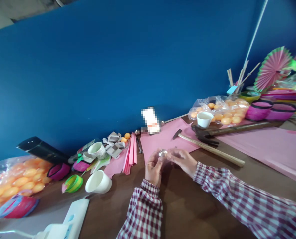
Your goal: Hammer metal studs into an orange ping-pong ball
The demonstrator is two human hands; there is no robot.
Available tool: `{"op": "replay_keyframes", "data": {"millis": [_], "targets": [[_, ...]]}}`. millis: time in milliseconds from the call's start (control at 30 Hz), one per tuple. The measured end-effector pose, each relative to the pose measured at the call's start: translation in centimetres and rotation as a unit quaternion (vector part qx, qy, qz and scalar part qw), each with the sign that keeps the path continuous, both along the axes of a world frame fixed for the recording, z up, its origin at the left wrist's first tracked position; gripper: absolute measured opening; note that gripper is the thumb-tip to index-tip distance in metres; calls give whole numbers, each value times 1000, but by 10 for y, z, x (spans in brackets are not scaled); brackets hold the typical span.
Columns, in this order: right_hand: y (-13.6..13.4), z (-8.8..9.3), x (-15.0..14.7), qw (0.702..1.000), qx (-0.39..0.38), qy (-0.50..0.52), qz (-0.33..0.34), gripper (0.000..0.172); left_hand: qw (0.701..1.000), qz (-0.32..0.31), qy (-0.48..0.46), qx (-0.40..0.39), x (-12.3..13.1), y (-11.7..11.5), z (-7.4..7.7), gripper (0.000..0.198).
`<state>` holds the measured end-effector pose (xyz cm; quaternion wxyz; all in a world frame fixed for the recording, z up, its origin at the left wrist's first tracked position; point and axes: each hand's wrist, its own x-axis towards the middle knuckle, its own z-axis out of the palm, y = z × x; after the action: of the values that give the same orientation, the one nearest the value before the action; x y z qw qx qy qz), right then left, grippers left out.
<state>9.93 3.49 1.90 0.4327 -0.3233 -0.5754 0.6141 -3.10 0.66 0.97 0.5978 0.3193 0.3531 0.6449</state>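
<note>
A small shiny silver ball (163, 153) is held between my two hands over the brown table, close to the near edge of a pink sheet (160, 141). My left hand (153, 167) is closed round its left side, thumb and fingers against it. From the right, the fingertips of my right hand (184, 160) pinch at the same ball. Just beyond my right hand, a small hammer (207, 146) with a wooden handle lies partly on the pink sheet. A larger claw hammer (235, 128) rests behind it.
Left stand white cups (98, 182), a green bowl (73, 183), folded pink strips (131, 156) and a bag of orange balls (20, 177). A white power strip (75, 215) lies at front left. Back right are a small white cup (204, 120) and magenta baskets (259, 110).
</note>
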Motion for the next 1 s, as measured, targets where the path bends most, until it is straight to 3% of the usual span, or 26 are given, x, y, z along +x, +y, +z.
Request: {"op": "replay_keyframes", "data": {"millis": [467,1000], "targets": [[3,-2,1,1000,-12,-24,0,32,998,24,52,15,-1,2,-7,40],[2,-4,-1,998,-36,-16,-45,24,995,30,88,28,-1,4,-12,37]]}}
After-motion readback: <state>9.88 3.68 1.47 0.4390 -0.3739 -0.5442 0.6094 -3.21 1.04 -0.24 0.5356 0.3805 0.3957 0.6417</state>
